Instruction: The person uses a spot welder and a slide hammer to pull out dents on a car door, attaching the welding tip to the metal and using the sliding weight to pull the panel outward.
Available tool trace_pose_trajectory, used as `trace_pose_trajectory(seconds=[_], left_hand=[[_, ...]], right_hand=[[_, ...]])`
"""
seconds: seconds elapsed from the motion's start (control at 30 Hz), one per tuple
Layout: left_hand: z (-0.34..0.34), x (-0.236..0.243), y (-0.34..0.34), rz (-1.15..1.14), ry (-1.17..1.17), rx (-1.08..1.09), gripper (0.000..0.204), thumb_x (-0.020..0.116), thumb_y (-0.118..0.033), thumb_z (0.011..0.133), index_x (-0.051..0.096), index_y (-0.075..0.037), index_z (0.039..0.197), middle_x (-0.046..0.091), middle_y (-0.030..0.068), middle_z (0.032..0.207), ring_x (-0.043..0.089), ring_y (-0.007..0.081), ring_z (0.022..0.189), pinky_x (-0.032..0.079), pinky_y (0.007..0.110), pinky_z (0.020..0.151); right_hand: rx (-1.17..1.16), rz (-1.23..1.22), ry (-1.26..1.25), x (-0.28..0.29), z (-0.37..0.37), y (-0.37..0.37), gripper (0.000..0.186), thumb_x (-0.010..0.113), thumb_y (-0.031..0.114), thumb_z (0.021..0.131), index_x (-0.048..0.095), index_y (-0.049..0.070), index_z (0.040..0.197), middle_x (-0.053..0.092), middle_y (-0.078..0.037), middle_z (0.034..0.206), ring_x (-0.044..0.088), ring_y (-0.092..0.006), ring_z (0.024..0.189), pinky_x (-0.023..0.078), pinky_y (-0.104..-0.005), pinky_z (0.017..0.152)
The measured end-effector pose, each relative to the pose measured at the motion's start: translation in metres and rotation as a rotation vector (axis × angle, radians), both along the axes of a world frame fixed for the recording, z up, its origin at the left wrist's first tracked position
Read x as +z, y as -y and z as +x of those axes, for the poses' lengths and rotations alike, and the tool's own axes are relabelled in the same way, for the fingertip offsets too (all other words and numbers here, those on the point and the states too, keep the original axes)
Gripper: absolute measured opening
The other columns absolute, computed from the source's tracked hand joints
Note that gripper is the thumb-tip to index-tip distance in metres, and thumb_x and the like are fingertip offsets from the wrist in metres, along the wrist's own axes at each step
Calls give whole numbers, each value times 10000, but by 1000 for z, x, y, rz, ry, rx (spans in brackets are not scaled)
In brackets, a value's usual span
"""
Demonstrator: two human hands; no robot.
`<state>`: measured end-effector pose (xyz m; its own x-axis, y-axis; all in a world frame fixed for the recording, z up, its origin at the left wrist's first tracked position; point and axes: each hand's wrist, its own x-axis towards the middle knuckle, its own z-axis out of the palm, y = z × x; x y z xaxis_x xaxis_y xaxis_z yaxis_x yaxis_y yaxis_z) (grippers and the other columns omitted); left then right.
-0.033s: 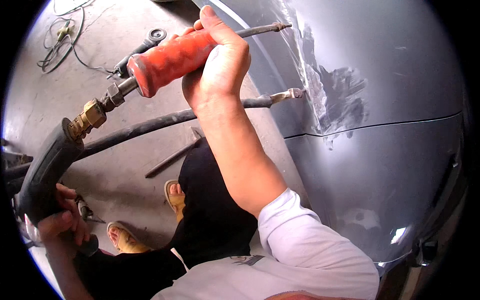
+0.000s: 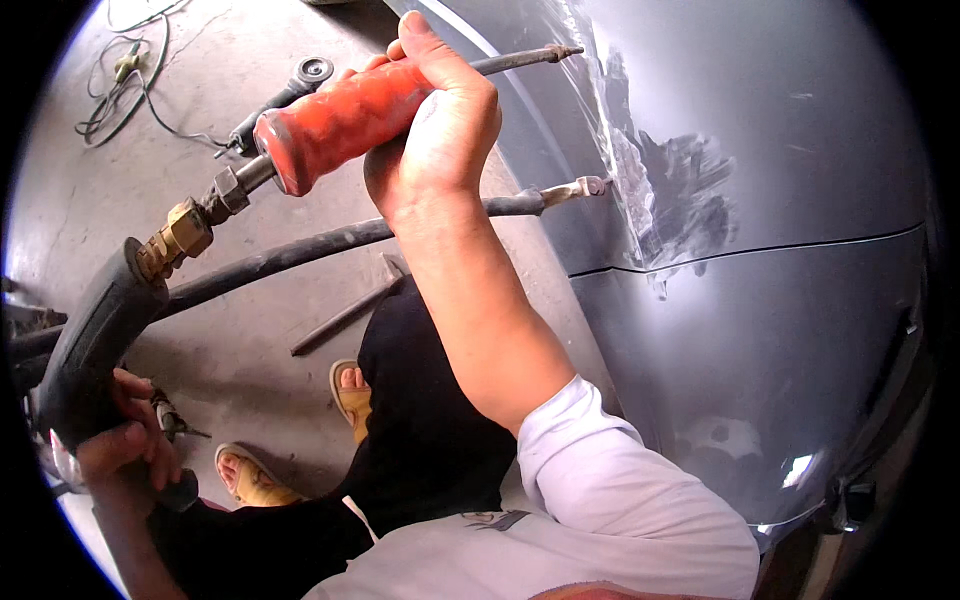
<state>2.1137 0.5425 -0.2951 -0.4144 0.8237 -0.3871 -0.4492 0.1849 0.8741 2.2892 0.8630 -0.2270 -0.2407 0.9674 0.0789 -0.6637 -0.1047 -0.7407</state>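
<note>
My right hand [image 2: 440, 125] is closed round the red ribbed sliding grip [image 2: 335, 125] of a slide-hammer dent puller. From that grip a steel rod [image 2: 515, 60] runs to a thin tip at the scraped crease of a grey car panel [image 2: 760, 170]; whether the tip touches the metal I cannot tell. Brass and steel fittings [image 2: 185, 235] join the rod to a curved black handle [image 2: 95, 340] at the left. My left hand [image 2: 130, 430] wraps round this handle's lower end. A black cable [image 2: 300, 250] passes below, its metal lug [image 2: 575, 190] against the panel's crease.
On the floor lie an angle grinder [image 2: 280, 100] with a looped cord [image 2: 125, 90], a hammer [image 2: 345, 315] and a small air-tool-like fitting [image 2: 170, 415]. My sandalled feet [image 2: 250, 475] stand beside them. A panel gap [image 2: 790, 245] crosses the car body below the bared patch.
</note>
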Motion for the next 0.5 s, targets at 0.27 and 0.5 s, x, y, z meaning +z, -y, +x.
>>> trace_pose_trajectory(seconds=[0.27, 0.5], left_hand=[[8, 3, -8, 10, -92, -29, 529, 786, -333, 731, 582, -24, 1109, 476, 11, 608, 460, 130, 363, 423, 292, 343], [11, 11, -13, -23, -41, 1, 512, 766, -251, 674, 574, 10, 1069, 508, 32, 603, 494, 160, 362, 454, 304, 366]], right_hand=[[10, -16, -49, 5, 3, -3, 333, 750, 70, 861, 417, 88, 883, 555, -110, 723, 594, -245, 599, 551, -428, 609], [23, -3, -40, 0, 5, -4, 330, 751, 75, 864, 422, 89, 880, 554, -110, 727, 597, -244, 601, 560, -436, 615]])
